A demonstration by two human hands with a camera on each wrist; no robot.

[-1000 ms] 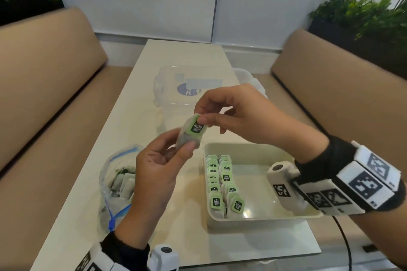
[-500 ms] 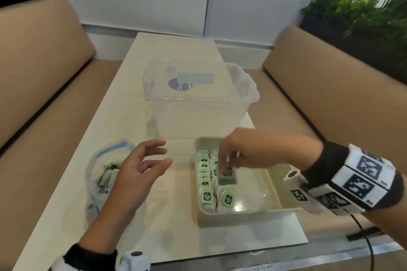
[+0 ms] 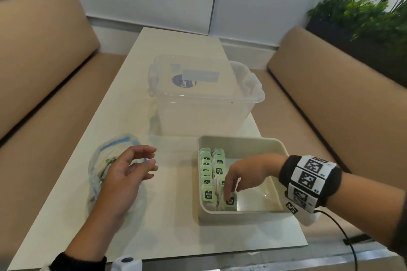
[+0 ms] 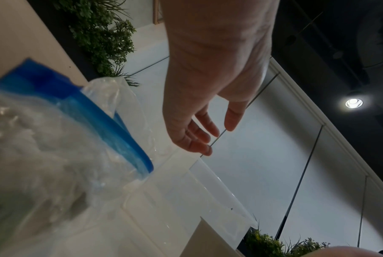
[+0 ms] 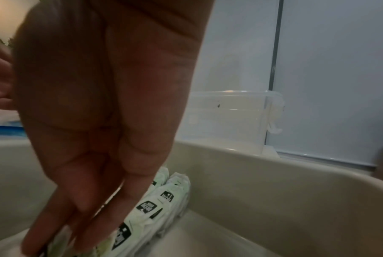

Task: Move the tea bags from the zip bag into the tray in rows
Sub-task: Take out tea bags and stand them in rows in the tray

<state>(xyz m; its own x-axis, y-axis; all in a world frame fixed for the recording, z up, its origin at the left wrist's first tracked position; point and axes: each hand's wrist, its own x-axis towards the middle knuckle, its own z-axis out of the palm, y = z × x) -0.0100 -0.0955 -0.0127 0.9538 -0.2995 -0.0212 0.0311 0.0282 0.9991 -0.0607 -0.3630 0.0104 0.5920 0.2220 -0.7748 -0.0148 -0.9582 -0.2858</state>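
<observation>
A beige tray [image 3: 242,138] holds two rows of green-labelled tea bags [image 3: 206,171] along its left side. My right hand [image 3: 229,196] reaches down into the tray and pinches a tea bag [image 3: 230,201] standing at the near end of the second row. In the right wrist view my right hand [image 5: 60,243] points straight down onto that row of tea bags [image 5: 164,200]. The clear zip bag [image 3: 99,174] with a blue seal lies to the left and has more tea bags inside. My left hand [image 3: 152,160] hovers above its mouth, fingers relaxed and holding nothing. The left wrist view also shows the left hand [image 4: 219,133] beside the zip bag [image 4: 54,139].
A lidded clear plastic box [image 3: 204,99] stands just behind the tray on the white table [image 3: 176,215]. Tan benches flank the table on both sides, with plants behind them. The tray's right half [image 3: 259,196] holds no tea bags. A black cable [image 3: 343,233] hangs from my right wrist.
My right hand took the tea bag from the left hand, carried it down into the tray and set it at the near end of the second row. The left hand dropped towards the zip bag.
</observation>
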